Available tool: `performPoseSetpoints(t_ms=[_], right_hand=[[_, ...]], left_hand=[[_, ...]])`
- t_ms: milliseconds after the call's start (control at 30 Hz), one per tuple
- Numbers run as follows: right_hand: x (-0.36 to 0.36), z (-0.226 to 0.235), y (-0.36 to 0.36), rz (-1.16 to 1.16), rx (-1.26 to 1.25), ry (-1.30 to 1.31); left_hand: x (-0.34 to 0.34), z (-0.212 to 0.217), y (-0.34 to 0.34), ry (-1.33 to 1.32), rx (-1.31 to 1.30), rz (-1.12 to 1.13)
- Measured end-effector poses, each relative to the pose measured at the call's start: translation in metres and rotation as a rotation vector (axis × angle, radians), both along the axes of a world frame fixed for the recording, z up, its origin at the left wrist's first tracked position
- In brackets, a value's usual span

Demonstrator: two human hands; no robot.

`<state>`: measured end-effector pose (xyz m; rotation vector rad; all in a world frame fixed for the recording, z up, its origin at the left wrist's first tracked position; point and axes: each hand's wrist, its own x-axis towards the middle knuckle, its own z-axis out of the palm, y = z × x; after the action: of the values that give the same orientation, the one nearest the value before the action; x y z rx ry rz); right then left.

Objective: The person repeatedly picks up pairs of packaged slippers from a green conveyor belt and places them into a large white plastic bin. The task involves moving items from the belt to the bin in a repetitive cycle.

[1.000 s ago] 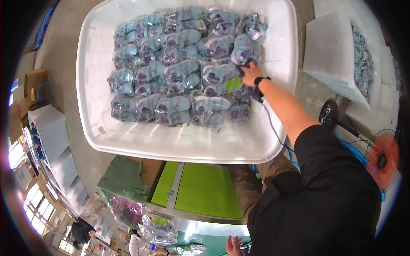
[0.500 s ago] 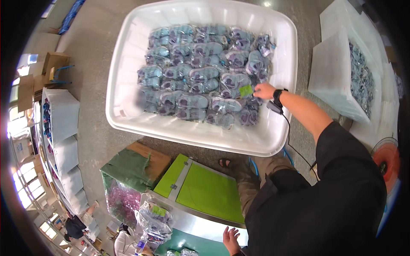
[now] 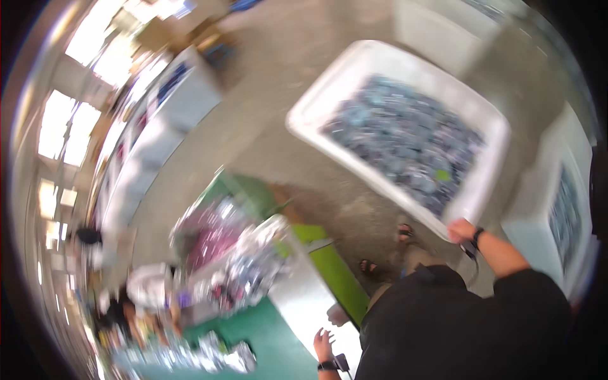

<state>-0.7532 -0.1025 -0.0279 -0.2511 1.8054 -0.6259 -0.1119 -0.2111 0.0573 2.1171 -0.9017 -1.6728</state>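
Here, right hand (image 3: pixel 461 230) rests on the near rim of the big white tub (image 3: pixel 487 183), fingers curled over the edge; blur hides how firm the grip is. Tub sits on the floor, far right, packed with small blue-grey plastic-wrapped packets (image 3: pixel 405 142). Left hand (image 3: pixel 323 345) hangs low, fingers spread, holding nothing, above the green table (image 3: pixel 266 335). Judgement: grip the rim squarely; smooth moulded plastic could slip.
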Motion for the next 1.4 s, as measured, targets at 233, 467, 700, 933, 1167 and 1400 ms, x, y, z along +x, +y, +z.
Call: performPoseSetpoints(t_ms=[233,467,700,933,1167,1400], right_hand=[[0.054,-0.026,-0.01,0.157,0.089,-0.134],[0.058,0.014,-0.069,0.313,0.064,-0.014],[0.093,0.085,-0.108,0.434,-0.008,0.132],[0.135,0.098,-0.11,0.519,-0.001,0.155],[0.159,0.104,-0.106,0.568,0.032,0.153],[0.176,0.107,-0.118,0.67,0.019,0.174]], left_hand=[[0.105,-0.03,-0.022,-0.346,-0.251,-0.156],[0.223,-0.054,-0.043,-0.606,-0.392,0.056],[0.345,-0.043,-0.07,-1.04,-0.426,0.214],[0.414,-0.06,-0.071,-1.027,-0.277,0.19],[0.305,-0.051,-0.038,-1.06,-0.527,0.147],[0.236,-0.085,0.039,0.591,-0.622,1.588]])
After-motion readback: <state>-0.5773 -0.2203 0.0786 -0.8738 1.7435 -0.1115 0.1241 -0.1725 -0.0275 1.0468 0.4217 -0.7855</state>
